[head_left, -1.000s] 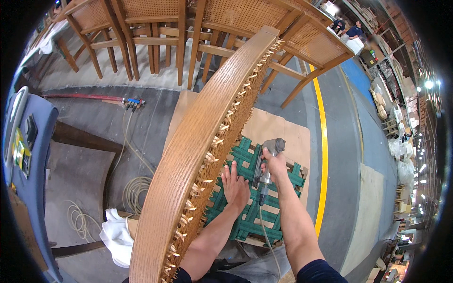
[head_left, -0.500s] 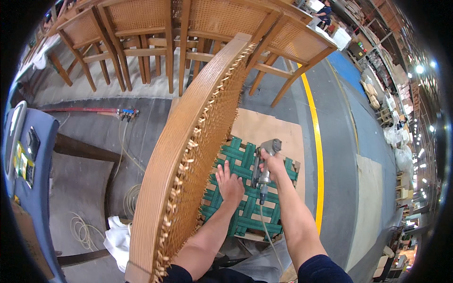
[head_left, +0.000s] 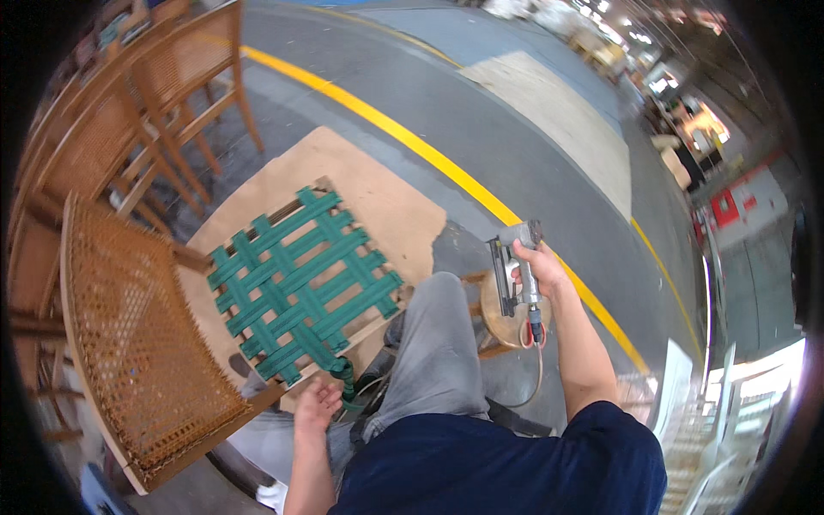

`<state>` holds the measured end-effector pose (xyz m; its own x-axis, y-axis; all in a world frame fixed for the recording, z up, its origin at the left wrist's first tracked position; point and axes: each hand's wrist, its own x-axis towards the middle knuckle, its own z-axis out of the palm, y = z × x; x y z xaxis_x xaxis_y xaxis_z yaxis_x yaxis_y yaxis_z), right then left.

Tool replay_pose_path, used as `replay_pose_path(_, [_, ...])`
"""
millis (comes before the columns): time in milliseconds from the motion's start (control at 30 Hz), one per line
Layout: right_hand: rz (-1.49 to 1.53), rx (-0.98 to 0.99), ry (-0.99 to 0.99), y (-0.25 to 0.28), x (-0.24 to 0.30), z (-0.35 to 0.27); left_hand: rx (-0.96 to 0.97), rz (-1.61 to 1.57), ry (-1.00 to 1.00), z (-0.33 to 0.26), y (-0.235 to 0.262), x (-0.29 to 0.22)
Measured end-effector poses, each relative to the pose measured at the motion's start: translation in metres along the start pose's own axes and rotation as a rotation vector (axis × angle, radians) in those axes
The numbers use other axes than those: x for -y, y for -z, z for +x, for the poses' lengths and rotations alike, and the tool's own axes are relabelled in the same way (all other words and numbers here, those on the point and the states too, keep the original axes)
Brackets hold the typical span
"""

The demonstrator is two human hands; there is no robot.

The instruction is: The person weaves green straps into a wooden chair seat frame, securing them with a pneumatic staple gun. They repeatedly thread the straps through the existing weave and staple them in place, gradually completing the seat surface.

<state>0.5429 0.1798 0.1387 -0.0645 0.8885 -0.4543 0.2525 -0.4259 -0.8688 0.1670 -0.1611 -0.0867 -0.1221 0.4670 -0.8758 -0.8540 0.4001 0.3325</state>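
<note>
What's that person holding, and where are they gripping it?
The right hand holds a staple gun by its handle, off to the side. The left hand holds nothing; it rests at the edge of the seat frame by the green webbing.

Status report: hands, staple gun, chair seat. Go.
Right hand gripping staple gun, clear of the seat. Left hand at the front edge of the green webbing seat. Nothing lying on the webbing.

I see through just one camera, worn on the person's head. It looks steeply down, close over the lap and the chair seat with green straps [head_left: 305, 279]. The picture is round and bends at the rim. Past the seat, the yellow floor line [head_left: 446, 167] runs far off.
</note>
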Motion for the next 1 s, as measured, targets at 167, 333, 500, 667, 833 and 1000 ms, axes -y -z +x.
replay_pose_path(167, [0.244, -0.173, -0.198, 0.09, -0.096, -0.013, -0.011, -0.044, 0.099, 0.023, -0.036, -0.018])
replay_pose_path(333, [0.593, -0.018, -0.295, 0.103, -0.178, 0.009, 0.024, -0.023, -0.011, 0.027, -0.054, -0.017])
replay_pose_path(500, [0.605, -0.076, -0.321, 0.098, -0.218, 0.024, -0.088, 0.06, -0.089, 0.016, -0.053, -0.016])
replay_pose_path(667, [0.239, -0.302, -0.182, 0.128, -0.218, 0.038, -0.032, -0.051, 0.065, 0.031, -0.076, -0.014])
replay_pose_path(833, [-0.679, -0.382, -0.083, 0.112, -0.193, 0.02, -0.04, 0.013, -0.086, 0.031, -0.059, -0.005])
replay_pose_path(1000, [-0.47, -0.307, 0.449, 0.043, -0.13, 0.01, -0.053, 0.116, -0.071, 0.03, -0.052, 0.006])
